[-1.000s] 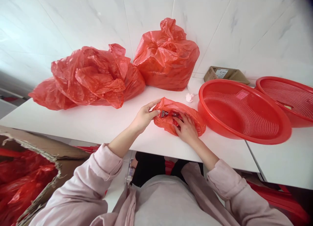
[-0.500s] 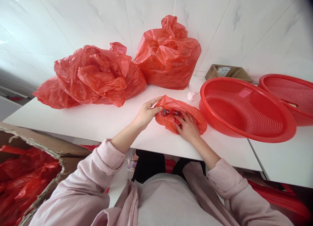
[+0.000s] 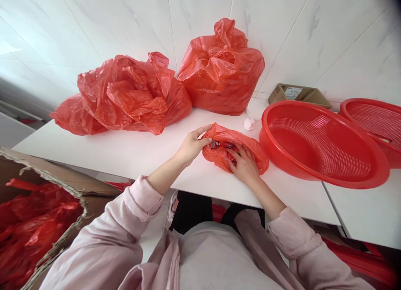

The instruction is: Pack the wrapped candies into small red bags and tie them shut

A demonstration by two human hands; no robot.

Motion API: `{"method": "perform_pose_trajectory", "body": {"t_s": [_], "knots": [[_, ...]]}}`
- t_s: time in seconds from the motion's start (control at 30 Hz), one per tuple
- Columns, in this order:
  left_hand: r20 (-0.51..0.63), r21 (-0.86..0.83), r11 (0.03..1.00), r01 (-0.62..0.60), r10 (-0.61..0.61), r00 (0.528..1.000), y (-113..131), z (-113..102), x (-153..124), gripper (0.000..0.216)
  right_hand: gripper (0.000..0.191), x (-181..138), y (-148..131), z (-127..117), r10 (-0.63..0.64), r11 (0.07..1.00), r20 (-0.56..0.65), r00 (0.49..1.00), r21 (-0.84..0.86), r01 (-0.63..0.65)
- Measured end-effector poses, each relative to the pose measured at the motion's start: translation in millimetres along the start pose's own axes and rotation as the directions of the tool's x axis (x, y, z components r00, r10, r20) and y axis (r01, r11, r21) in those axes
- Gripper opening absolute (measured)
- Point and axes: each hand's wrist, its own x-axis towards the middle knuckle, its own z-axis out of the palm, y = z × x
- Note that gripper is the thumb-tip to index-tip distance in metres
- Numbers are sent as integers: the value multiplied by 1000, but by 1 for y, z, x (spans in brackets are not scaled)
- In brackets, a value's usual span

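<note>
The view has swung slightly left (the small bag (image 3: pixel 233 136) now appears farther right). The far basket (image 3: pixel 374 115) is cropped more.

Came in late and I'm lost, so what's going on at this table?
A person is handling a small, open red plastic bag on a white table. The left hand pinches its rim; the right hand reaches inside, near small wrapped packets. Whether it grips one is unclear. Larger red bags sit behind, and red baskets to the right.
</note>
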Motion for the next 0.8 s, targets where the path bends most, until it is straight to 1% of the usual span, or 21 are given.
{"method": "perform_pose_trajectory", "body": {"t_s": [0.3, 0.53, 0.67, 0.8], "knots": [[-37, -12, 1000, 15, -16, 999, -4, -7, 2, 61, 43, 1, -1, 0, -17, 1000, -28, 999, -2, 17], [-31, -37, 999, 9, -10, 999, -5, -9, 12, 60, 44, 0, -2, -2, 20, 1000, 16, 1000, 19, -20], [-17, -54, 999, -1, 0, 1000, -7, -8, 15, 58, 44, 0, -2, -3, 20, 1000, 9, 1000, 10, -20], [-39, -47, 999, 0, -2, 999, -8, -11, 13, 61, 45, 0, -1, -3, 19, 1000, 15, 1000, 17, -19]]}}
